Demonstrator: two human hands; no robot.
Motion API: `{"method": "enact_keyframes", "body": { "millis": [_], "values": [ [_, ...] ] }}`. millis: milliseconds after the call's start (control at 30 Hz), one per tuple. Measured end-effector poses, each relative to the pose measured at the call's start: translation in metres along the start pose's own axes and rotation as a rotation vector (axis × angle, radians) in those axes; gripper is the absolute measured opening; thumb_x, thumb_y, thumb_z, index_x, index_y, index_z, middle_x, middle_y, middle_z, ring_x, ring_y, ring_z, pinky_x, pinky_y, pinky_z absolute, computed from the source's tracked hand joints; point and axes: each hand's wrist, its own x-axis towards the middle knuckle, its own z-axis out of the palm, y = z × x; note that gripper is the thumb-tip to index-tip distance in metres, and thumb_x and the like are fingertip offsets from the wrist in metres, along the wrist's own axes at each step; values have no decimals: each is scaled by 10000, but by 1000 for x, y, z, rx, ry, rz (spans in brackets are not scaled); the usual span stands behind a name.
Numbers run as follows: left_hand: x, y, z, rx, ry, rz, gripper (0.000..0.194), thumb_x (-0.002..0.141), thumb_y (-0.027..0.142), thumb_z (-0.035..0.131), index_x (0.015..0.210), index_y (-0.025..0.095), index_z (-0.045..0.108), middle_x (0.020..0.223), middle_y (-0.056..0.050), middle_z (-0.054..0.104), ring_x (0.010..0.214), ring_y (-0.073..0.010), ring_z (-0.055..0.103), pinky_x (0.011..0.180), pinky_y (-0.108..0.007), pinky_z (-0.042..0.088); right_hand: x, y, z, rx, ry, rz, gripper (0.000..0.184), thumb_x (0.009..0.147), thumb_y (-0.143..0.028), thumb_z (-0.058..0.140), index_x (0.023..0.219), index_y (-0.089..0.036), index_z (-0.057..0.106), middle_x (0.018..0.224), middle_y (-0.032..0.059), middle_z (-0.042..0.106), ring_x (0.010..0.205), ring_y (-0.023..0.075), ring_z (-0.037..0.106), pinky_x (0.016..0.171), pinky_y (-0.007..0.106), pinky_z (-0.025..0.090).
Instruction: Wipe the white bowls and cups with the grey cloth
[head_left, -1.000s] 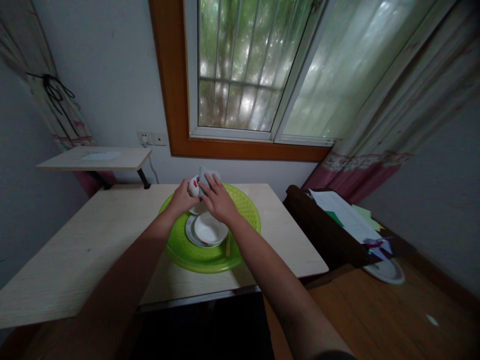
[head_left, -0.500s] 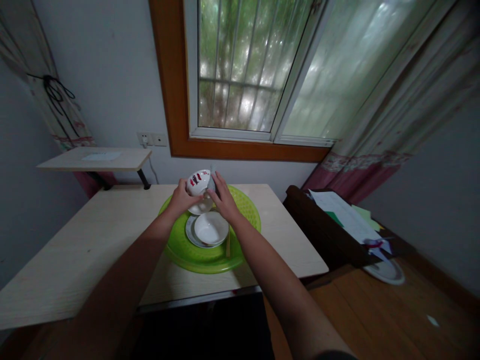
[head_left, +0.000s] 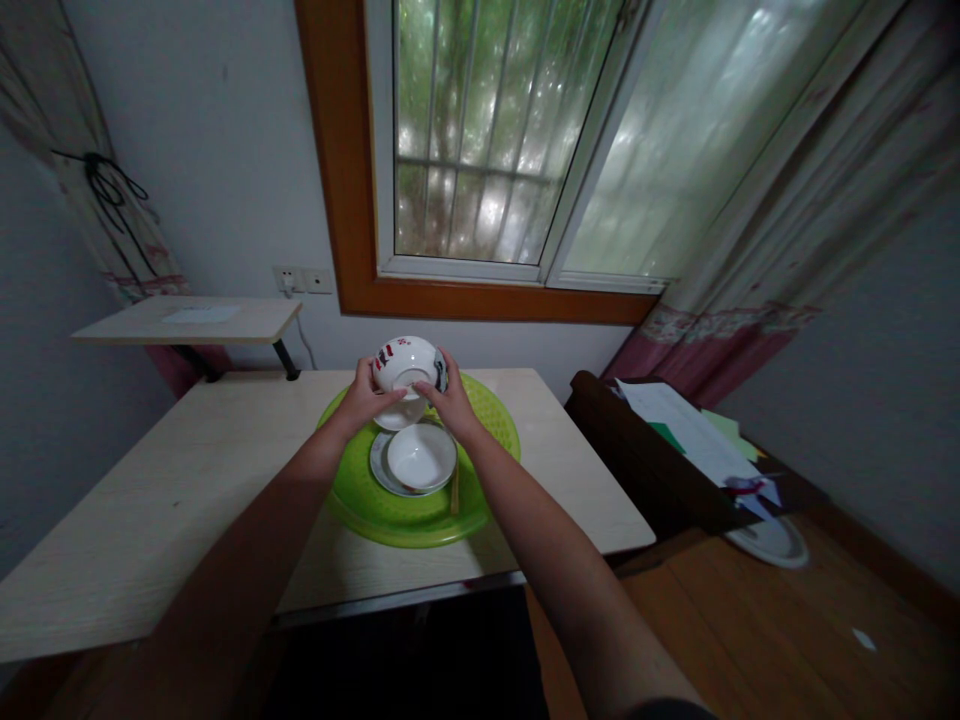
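A white bowl with red and dark markings (head_left: 409,362) is held up on its side above the far part of a green tray (head_left: 352,505), its base turned towards me. My left hand (head_left: 367,395) grips its left side, and my right hand (head_left: 451,402) grips its right side, thumbs near the base. Just below it, partly covered, is another white bowl (head_left: 397,415). Nearer to me a plain white bowl (head_left: 422,458) rests on a plate (head_left: 380,468). Chopsticks (head_left: 454,490) lie at the plate's right side; whatever is inside the held bowl is hidden.
The tray sits on a pale wooden table (head_left: 187,480). A small raised shelf (head_left: 187,318) stands at the table's back left. Behind is a barred window (head_left: 480,140). To the right, a dark brown piece of furniture (head_left: 637,460) carries papers (head_left: 690,435).
The held bowl has turned so that its base now faces me more. My right hand's fingers have moved from a grey cloth-like thing onto the bowl's right rim.
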Motion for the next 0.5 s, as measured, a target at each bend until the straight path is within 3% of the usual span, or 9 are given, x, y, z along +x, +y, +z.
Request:
{"method": "enact_keyframes", "body": {
  "millis": [200,500],
  "values": [
    [-1,4,0,40,-11,3,879,626,435,832,1356,186,409,1385,-183,539,1186,-296,622,953,-443,560,1,-5,-10,-101,-25,-78,728,920,-580,582,1521,-217,393,1453,149,504,1349,266,482,1169,451,373],
    [0,-4,0,146,-39,41,839,645,409,835,1358,181,458,1324,-175,587,1181,-295,623,908,-421,574,1,-10,-19,-233,-86,-151,624,976,-507,519,1538,-275,382,1470,118,456,1375,251,425,1204,452,333]
  ]
}}
